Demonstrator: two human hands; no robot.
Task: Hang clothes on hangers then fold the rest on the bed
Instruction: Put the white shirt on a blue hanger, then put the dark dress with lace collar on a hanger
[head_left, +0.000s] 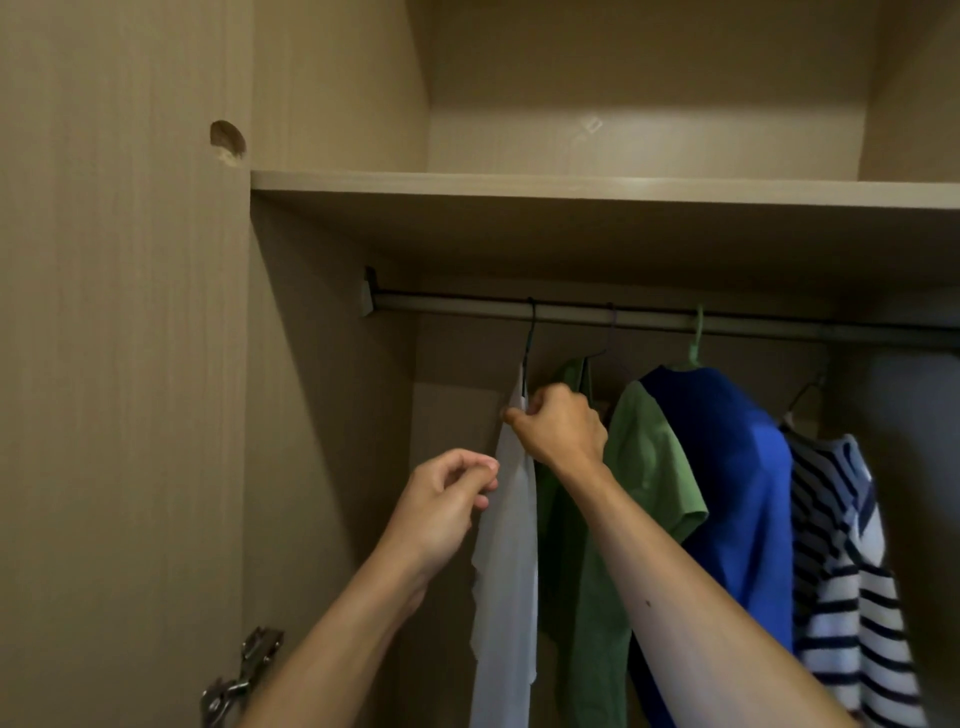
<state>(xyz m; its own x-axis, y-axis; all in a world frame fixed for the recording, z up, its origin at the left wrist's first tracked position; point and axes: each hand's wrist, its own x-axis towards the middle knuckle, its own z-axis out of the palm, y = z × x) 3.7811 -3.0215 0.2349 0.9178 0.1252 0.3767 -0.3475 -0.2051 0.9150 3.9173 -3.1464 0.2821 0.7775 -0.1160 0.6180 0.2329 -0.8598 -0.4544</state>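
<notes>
A white garment (506, 582) hangs on a dark hanger (530, 338) hooked over the wardrobe rail (457, 304), leftmost of the hung clothes. My right hand (558, 428) grips the top of the white garment at the hanger's shoulder. My left hand (447, 499) is just left of the garment's edge with its fingers loosely curled, and I cannot tell whether they touch the cloth. To the right hang a green shirt (649, 467), a blue shirt (727, 467) on a green hanger (697, 338), and a navy-and-white striped top (841, 571).
A wooden shelf (571, 184) runs above the rail. The open wardrobe door (119, 364) stands at the left, with a metal hinge (239, 670) low on it. The wardrobe's left inner wall (322, 441) is close beside the white garment.
</notes>
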